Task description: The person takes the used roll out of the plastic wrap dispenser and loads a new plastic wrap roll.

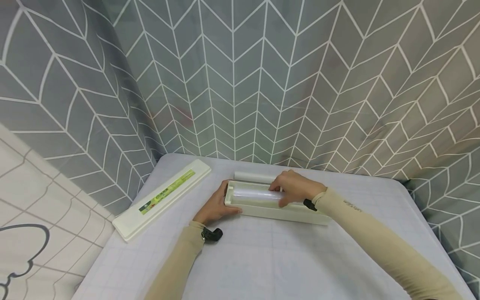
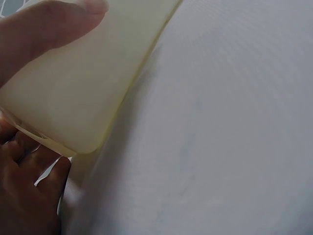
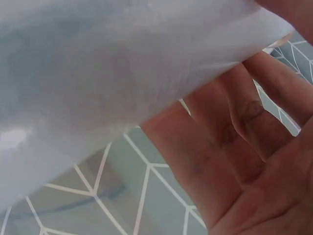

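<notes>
One smooth, glossy plastic roll [image 1: 253, 193] is lying lengthwise at the mouth of a long, off-white, straight-walled box [image 1: 277, 213], its right end sitting between the thumb and fingers of the right hand [image 1: 298, 186], which is pinching it. With its thumb on the near wall, the left hand [image 1: 216, 205] is gripping the box's left end. To the left, a flat, pale lid [image 1: 163, 208] with a green label [image 1: 166, 191] is resting slantwise on white cloth [image 1: 262, 258], while the box and right hand are partly hiding a white tube [image 1: 255, 177] just behind.
</notes>
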{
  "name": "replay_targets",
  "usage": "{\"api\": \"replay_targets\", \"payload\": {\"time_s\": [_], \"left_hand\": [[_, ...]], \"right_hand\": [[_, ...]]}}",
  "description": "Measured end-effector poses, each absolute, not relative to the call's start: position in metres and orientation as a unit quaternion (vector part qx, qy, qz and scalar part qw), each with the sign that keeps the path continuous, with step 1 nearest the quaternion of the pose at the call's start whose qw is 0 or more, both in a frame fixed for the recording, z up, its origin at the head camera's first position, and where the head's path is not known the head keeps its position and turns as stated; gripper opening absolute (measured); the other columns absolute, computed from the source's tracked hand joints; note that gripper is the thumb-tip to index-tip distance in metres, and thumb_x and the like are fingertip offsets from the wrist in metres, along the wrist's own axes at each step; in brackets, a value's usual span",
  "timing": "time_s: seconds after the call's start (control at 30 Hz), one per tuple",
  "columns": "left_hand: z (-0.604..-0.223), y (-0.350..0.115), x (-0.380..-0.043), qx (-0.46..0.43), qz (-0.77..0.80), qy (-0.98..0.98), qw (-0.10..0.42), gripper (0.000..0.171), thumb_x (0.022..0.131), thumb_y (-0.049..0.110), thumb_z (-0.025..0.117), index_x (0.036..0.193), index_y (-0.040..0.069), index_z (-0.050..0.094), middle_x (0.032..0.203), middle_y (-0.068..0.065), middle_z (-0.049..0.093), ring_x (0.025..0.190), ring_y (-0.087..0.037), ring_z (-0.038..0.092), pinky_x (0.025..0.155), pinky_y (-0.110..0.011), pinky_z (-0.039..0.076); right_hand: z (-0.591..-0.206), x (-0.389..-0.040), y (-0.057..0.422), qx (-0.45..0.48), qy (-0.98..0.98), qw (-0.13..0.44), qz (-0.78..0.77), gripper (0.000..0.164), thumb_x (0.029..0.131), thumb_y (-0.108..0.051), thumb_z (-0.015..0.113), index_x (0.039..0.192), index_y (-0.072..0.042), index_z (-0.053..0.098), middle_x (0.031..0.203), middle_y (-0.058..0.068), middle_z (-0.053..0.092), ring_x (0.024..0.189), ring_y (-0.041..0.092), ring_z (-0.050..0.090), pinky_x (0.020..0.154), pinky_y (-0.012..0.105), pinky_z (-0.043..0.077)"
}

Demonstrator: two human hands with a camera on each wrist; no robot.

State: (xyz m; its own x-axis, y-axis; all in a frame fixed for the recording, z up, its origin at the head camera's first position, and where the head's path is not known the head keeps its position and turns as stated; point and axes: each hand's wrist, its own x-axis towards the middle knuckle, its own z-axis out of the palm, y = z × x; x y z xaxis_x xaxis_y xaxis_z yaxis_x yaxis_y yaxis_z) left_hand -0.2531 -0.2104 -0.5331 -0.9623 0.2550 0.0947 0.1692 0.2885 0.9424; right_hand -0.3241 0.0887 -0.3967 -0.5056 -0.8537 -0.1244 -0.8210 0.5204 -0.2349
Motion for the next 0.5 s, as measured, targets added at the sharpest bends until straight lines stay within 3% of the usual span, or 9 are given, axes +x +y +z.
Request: {"api": "replay_targets", "payload": {"time_s": [0.17, 0.5], "left_hand": [[-0.533, -0.21, -0.252, 0.132, 0.58, 0.803, 0.036, 0.101, 0.077, 0.016, 0.096, 0.158, 0.019, 0.035, 0.145, -0.009, 0.058, 0.124, -0.024, 0.059, 0.113, -0.047, 0.043], [-0.532, -0.21, -0.251, 0.134, 0.579, 0.803, 0.033, 0.101, 0.077, 0.017, 0.096, 0.158, 0.019, 0.035, 0.147, -0.008, 0.058, 0.124, -0.024, 0.058, 0.112, -0.045, 0.043]], "right_hand": [[-0.405, -0.326, 0.086, -0.493, 0.859, 0.117, -0.077, 0.032, 0.071, -0.015, 0.093, 0.101, -0.02, 0.082, 0.086, -0.013, 0.075, 0.075, 0.001, 0.06, 0.074, 0.029, 0.052], [-0.419, -0.333, 0.081, -0.509, 0.851, 0.113, -0.062, 0.025, 0.071, -0.015, 0.095, 0.087, -0.023, 0.078, 0.08, -0.014, 0.074, 0.07, 0.0, 0.061, 0.069, 0.027, 0.05]]}}
